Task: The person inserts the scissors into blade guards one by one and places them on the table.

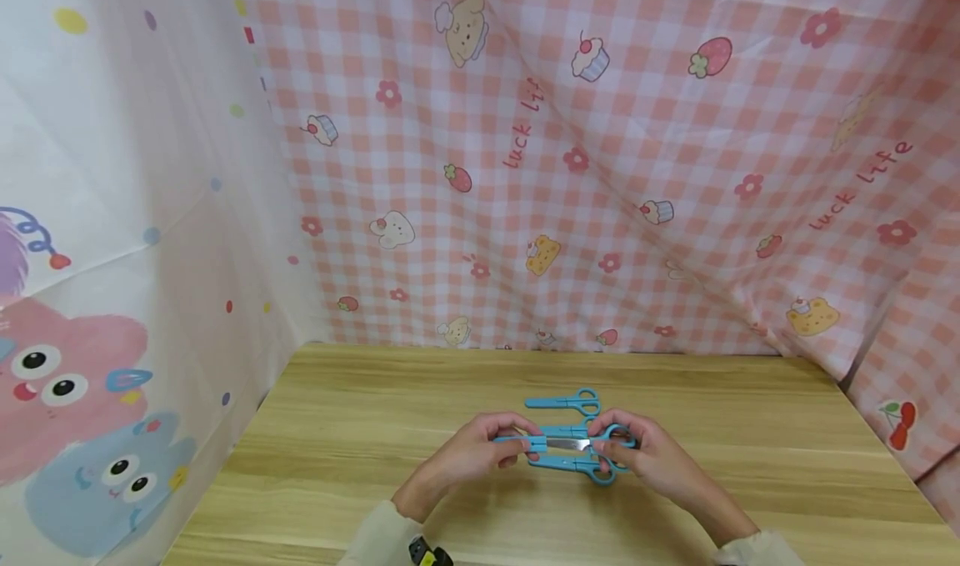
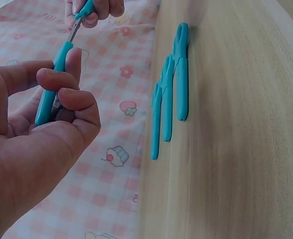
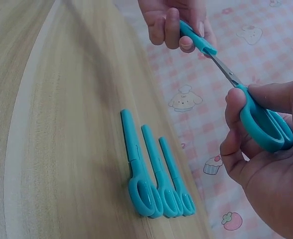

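Observation:
Above the table, my right hand (image 1: 637, 449) pinches a pair of blue scissors (image 3: 260, 119) by the handles. A matching blue blade cover (image 2: 52, 94) is held between the thumb and fingers of my left hand (image 1: 480, 448). Part of the metal blades (image 3: 225, 68) shows between cover and handles, with the tips hidden inside the cover. Three more pairs of blue scissors lie in a row on the table beneath, their blades covered: the far pair (image 1: 558, 402), the middle pair (image 3: 159, 169) and the near pair (image 3: 136, 169). In the head view my hands partly overlap the middle and near pairs.
The wood-grain table (image 1: 360, 408) reaches back to a pink checked cloth (image 1: 420, 216) hanging behind it. A white cloth with cartoon figures (image 1: 82, 366) hangs along the left side. A dark band with a yellow part (image 1: 429, 553) is at my left wrist.

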Tool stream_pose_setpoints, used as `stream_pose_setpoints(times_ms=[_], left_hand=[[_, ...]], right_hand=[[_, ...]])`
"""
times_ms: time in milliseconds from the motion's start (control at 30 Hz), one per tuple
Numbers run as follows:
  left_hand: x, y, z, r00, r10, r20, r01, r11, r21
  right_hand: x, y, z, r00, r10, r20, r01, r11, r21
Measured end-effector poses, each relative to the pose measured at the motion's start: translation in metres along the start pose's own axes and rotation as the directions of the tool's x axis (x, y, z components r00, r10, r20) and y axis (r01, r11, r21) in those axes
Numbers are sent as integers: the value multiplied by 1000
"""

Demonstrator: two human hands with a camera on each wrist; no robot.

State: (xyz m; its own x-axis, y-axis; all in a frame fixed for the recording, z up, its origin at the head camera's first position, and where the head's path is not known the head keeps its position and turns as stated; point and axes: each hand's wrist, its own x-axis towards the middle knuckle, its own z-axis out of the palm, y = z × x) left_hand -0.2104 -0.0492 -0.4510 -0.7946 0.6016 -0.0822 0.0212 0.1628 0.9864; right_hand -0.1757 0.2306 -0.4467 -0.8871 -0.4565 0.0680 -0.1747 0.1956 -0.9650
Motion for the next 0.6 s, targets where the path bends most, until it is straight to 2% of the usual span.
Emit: stream_pose_setpoints(times_ms=[300, 600], left_hand=[[1, 1, 0, 1000, 19, 7, -19, 1000, 10], [2, 2, 3, 1000, 12, -5, -12, 1000, 18]], right_hand=[[1, -2, 1, 1000, 1, 11, -1, 1000, 2], [2, -3, 2, 1000, 15, 5, -15, 1000, -2]])
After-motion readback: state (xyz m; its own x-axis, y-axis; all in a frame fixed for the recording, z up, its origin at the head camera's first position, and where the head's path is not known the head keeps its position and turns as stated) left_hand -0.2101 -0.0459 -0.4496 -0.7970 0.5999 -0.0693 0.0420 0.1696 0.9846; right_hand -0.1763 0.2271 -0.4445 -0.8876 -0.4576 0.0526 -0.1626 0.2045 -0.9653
